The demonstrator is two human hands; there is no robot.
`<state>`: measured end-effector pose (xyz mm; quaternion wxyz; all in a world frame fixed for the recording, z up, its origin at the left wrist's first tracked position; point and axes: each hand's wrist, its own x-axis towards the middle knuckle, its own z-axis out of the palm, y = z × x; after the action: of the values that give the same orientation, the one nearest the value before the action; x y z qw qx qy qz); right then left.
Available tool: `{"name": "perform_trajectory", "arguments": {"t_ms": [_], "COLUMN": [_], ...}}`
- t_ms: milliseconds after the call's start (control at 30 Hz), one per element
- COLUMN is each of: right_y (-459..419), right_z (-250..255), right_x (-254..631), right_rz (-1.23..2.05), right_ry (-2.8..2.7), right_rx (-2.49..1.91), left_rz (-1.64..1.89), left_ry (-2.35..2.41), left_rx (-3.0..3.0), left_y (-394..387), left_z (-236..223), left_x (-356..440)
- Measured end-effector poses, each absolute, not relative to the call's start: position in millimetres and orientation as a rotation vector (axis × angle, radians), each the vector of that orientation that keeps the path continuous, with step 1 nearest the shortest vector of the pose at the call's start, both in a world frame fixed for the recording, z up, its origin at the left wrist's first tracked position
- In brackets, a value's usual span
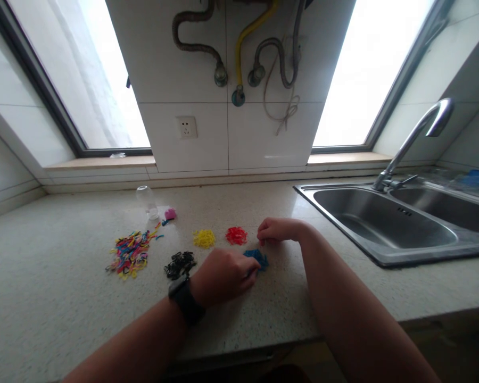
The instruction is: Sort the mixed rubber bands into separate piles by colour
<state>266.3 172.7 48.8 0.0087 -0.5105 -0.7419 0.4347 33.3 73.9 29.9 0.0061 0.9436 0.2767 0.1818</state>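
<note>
My left hand (227, 274), with a black watch on its wrist, reaches across the counter, its curled fingertips at the pile of blue rubber bands (256, 257). Its fingers are pinched together, and what they hold, if anything, is hidden. Just right of the red rubber bands (236, 235) is my right hand (278, 230), closed, fingertips down by the counter; I cannot make out anything in them. Yellow rubber bands (204, 238) lie left of the red ones. Black rubber bands (179, 265) sit beside my left wrist. A larger mixed-colour pile (131, 252) spreads further left.
A clear bottle (147, 203) stands behind the mixed pile, beside a small pink object (170, 214). On the right, a steel sink (345, 250) with a tall faucet (413, 141) is set into the speckled counter (64, 255). Hoses and a socket (187, 127) are on the wall.
</note>
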Motion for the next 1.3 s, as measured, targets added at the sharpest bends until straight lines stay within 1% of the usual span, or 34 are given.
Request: {"name": "perform_trajectory", "arguments": {"t_ms": [67,167,267,367,467,600,733,900,967,1133,1300], "right_y": [174.1,176.1,176.9,176.5,176.0,176.6,178.3,177.5,176.6,173.6,165.5], "right_z": [46.9,44.4,43.3,43.9,45.1,44.2,41.4,42.8,44.3,51.4,75.9], "right_x": [267.1,268.9,269.6,268.3,266.9,268.5,271.0,269.5,268.4,259.1,214.5], "right_rz": [1.355,1.366,1.391,1.381,1.386,1.422,1.426,1.371,1.269,0.776,0.307], "right_ry": [-2.291,-2.26,-2.249,-2.248,-2.239,-2.22,-2.207,-2.226,-2.244,-2.181,-2.251], "right_rx": [-1.595,-1.608,-1.613,-1.604,-1.633,-1.617,-1.631,-1.671,-1.635,-1.46,-1.345], "left_rz": [0.611,0.646,0.579,0.535,0.609,0.689,0.692,0.719,0.734,0.859,0.971], "left_ry": [0.765,0.488,0.31,0.308,0.326,0.266,0.263,0.224,0.225,0.236,0.247], "left_rx": [2.986,3.087,3.101,3.058,3.045,3.063,3.101,3.139,3.148,3.174,3.183], "left_y": [64.1,47.7,30.1,15.6,9.1,10.5,13.3,13.8,13.6,12.9,12.5], "left_z": [26.7,23.8,22.0,17.4,10.1,3.5,2.2,1.1,0.6,-2.4,-7.2], "left_x": [35.0,32.9,25.2,16.0,10.3,9.4,10.7,9.2,8.7,9.4,11.3]}}
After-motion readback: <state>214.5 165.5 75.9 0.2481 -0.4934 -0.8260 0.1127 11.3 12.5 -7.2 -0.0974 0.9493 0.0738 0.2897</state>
